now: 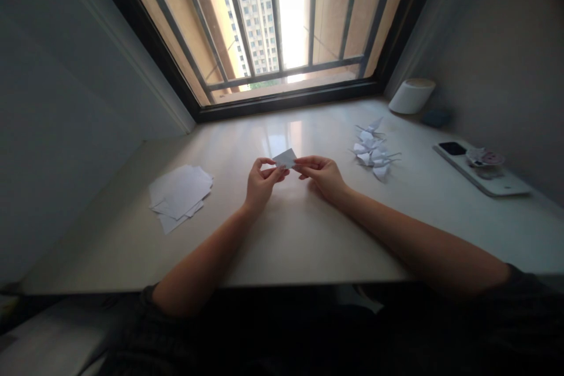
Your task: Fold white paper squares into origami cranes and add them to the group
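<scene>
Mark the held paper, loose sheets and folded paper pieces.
Held paper (pixel 284 158): head view, middle of its visible face.
Loose sheets (pixel 181 192): head view, top sheet's surface.
Folded paper pieces (pixel 378 156): head view, a piece mid-group.

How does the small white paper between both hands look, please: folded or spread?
Probably folded: the small white paper looks far smaller than the flat white sheets.

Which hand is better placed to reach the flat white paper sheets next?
Likely the left hand: the flat white paper sheets lie on its side, nearer than to the right hand.
</scene>
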